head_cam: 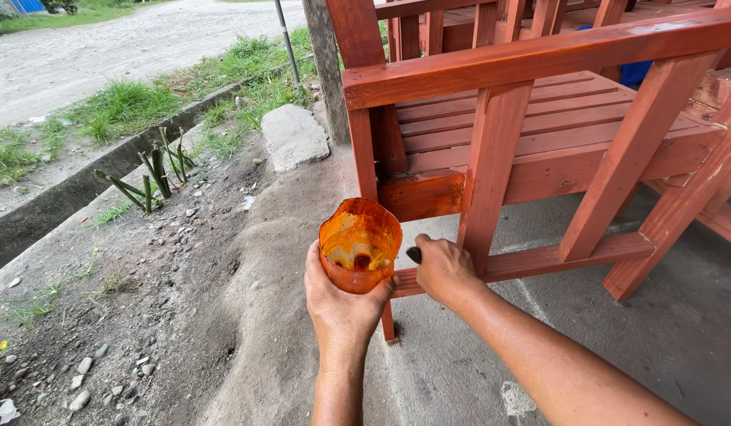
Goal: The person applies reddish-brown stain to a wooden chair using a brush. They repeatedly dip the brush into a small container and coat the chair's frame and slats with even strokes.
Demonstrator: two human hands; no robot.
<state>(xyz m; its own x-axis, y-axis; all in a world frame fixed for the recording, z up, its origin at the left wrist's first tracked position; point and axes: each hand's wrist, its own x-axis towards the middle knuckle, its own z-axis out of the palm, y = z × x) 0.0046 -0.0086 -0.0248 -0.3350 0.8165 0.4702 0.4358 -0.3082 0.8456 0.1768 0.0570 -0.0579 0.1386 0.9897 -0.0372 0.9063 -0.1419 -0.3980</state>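
Observation:
My left hand (342, 304) holds a cut-off plastic cup (360, 243) stained orange, with a little reddish-brown liquid in the bottom. My right hand (444, 268) is closed on a dark handle (413, 255), probably a brush, whose working end is hidden behind the hand. This hand rests against the lower rail (531, 264) of a red-brown wooden chair (539, 134), close to its front leg (369, 170). The chair's wood looks glossy and freshly coated.
More red-brown wooden furniture (491, 20) stands behind the chair. A flat stone (293, 136) lies by a wooden post (327, 63). Left is bare soil with pebbles, small plants (156, 177), a concrete kerb (73, 189) and a gravel road (105, 47). Grey concrete floor (681, 331) lies under the chair.

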